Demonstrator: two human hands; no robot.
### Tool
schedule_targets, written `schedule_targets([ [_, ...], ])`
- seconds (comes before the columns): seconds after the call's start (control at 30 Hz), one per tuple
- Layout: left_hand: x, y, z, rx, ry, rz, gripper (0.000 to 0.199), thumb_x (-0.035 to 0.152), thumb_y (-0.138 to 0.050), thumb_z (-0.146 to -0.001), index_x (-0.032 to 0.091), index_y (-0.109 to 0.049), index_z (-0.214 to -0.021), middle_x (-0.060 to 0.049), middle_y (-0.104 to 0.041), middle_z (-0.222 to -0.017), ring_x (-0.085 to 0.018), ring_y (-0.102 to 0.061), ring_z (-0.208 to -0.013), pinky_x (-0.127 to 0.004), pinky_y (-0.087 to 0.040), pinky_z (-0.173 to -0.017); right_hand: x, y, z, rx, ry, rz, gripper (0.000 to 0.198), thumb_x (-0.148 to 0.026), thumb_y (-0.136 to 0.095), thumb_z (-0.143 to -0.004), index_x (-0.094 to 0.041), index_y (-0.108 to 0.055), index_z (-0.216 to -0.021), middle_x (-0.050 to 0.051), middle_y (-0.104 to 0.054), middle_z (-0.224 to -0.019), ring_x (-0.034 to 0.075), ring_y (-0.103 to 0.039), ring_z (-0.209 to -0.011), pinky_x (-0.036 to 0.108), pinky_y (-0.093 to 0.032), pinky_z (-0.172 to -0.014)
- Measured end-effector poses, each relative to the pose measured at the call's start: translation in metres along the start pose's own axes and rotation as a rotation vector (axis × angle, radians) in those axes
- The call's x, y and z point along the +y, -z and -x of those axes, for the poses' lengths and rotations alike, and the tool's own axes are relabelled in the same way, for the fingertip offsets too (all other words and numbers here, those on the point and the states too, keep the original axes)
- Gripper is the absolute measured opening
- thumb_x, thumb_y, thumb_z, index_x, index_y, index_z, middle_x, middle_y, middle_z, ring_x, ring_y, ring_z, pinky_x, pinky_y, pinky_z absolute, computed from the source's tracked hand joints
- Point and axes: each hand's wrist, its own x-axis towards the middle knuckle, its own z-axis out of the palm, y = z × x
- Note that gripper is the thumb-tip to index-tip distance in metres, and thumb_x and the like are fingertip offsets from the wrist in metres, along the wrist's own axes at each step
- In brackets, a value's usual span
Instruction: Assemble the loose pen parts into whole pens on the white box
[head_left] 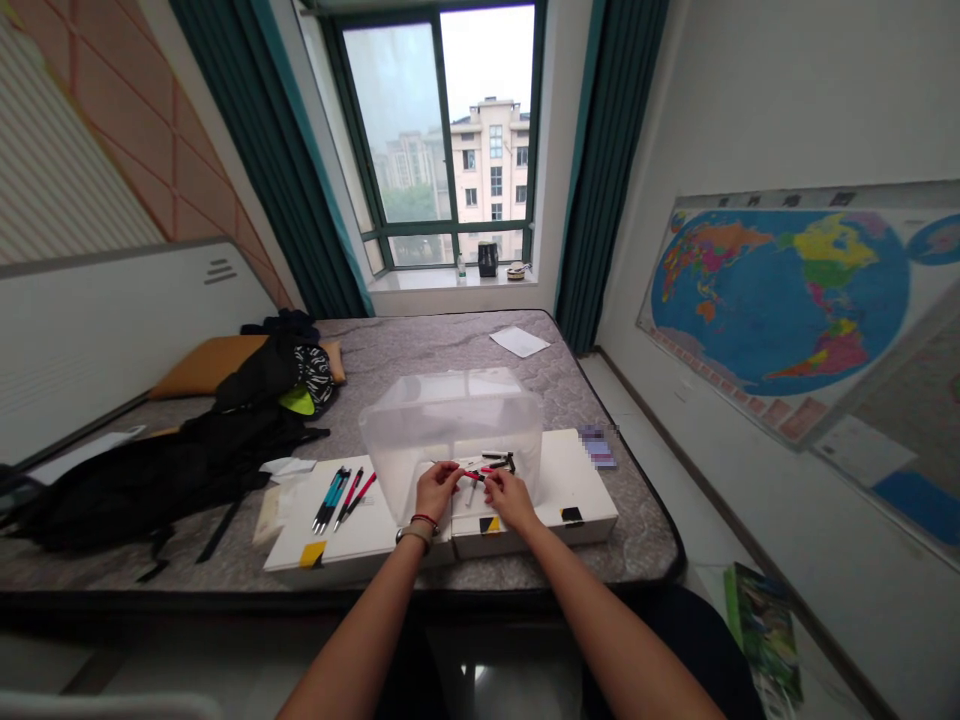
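My left hand and my right hand meet at the mouth of a clear plastic box, which lies with its open side toward me. Between my fingertips is a small red and black pen, pinched by both hands; whether it is whole or only a part is too small to tell. Black pen parts lie just behind my right hand, within the box. To the left, several teal pens and red pens lie side by side on a white box. A bracelet and a watch circle my left wrist.
A second white box with tape patches adjoins on the right. Both rest on a grey mattress. A black bag and an orange pillow occupy the left side. A paper sheet lies toward the window.
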Motion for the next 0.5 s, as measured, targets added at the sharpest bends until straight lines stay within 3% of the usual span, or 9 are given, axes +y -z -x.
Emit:
schedule_targets([
  [0.2,-0.0004,-0.0007,-0.0011,-0.002,0.016,-0.017,0.040,0.049,-0.072,-0.063,0.015,-0.064,-0.084,-0.002,-0.065,-0.067,-0.010,-0.056,-0.050,-0.021,-0.046,-0.048,0.0001,-0.0007,-0.0019,-0.011,-0.015,0.014,0.034,-0.040,-0.037,-0.092,-0.018,-0.063,-0.085,0.000,-0.063,-0.060,0.011,-0.057,-0.046,0.020,-0.042,-0.047],
  [0.4,-0.0001,-0.0017,-0.0005,0.001,0.013,-0.020,0.042,0.050,-0.072,-0.062,0.014,-0.064,-0.082,-0.002,-0.066,-0.068,-0.009,-0.055,-0.049,-0.020,-0.045,-0.048,-0.0002,0.0016,-0.0004,0.016,0.051,0.083,0.013,-0.028,-0.053,-0.083,-0.019,-0.061,-0.088,0.000,-0.066,-0.067,0.014,-0.062,-0.059,0.023,-0.044,-0.061],
  [0.5,0.0002,-0.0016,0.0000,0.010,0.015,-0.015,0.042,0.050,-0.073,-0.062,0.015,-0.064,-0.082,-0.002,-0.066,-0.068,-0.009,-0.055,-0.049,-0.020,-0.045,-0.048,-0.0004,0.0020,0.0003,0.022,0.039,0.112,0.016,-0.030,-0.048,-0.086,-0.020,-0.061,-0.084,0.000,-0.065,-0.065,0.014,-0.061,-0.057,0.023,-0.043,-0.060],
])
